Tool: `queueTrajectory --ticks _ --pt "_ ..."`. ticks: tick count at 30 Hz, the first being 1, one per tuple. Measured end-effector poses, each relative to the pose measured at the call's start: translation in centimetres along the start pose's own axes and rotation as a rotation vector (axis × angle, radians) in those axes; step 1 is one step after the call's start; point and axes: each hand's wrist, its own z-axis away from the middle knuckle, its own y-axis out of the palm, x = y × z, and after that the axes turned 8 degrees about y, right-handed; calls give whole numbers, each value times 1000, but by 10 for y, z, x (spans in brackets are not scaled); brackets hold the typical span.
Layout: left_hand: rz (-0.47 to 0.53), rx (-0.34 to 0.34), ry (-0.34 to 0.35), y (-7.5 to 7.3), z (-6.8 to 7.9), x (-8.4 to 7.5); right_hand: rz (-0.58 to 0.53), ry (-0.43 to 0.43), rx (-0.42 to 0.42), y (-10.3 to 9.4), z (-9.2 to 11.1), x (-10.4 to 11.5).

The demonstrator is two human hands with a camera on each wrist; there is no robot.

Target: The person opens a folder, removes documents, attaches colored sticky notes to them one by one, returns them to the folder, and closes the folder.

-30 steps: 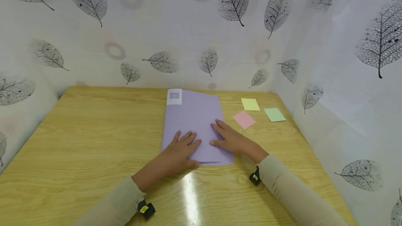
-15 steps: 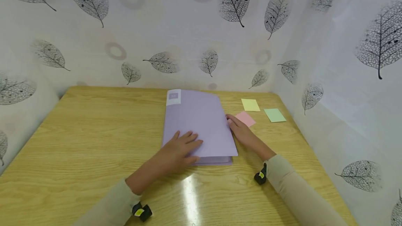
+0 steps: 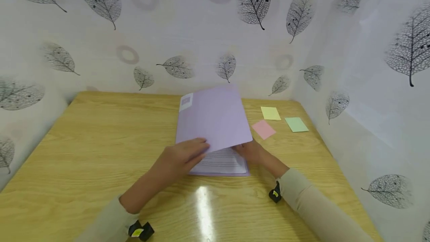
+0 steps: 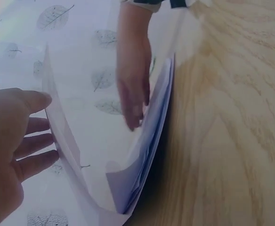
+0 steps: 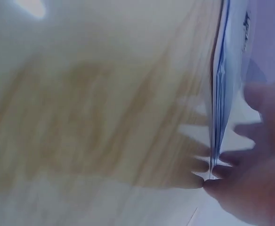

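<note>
A lilac folder [image 3: 218, 115] with a white corner label lies on the wooden table, its front cover lifted at the near right side. Printed pages [image 3: 220, 161] show beneath the raised cover. My left hand [image 3: 179, 158] holds the cover at its near edge, thumb and fingers meeting that edge in the left wrist view. Under the cover reaches my right hand [image 3: 250, 150], its fingertips partly hidden in the head view. In the right wrist view, loosely spread fingers [image 5: 241, 157] are right at the edge of the stacked sheets [image 5: 220, 103].
Right of the folder lie a yellow sticky note [image 3: 270, 113], a pink sticky note [image 3: 264, 129] and a green sticky note [image 3: 296, 124]. A leaf-printed white curtain [image 3: 195, 21] hangs behind the table and along its sides.
The folder's cover has risen from lying flat, exposing the pages. My right hand went from atop the cover to its right edge, then under it. My left hand slid to the cover's near edge.
</note>
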Motion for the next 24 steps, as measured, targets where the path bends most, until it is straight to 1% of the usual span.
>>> queueTrajectory --ticks 2,4,6,9,13,16,20,24 --pt "14 -49 5 -5 2 0 106 -11 62 1 -1 4" --pt "32 -88 6 -10 4 0 184 41 118 1 0 6" --pt "42 -124 5 -13 8 1 237 83 153 1 2 7" --pt "43 -194 15 -19 13 2 239 101 180 0 3 8" --pt "50 -309 51 -27 19 4 228 65 173 0 4 11" --pt "36 -383 74 -31 25 6 228 67 181 0 3 12" --pt "-21 -426 71 -35 34 9 248 74 193 0 2 12" --pt "-81 -432 39 -36 42 9 231 69 193 -1 3 12"
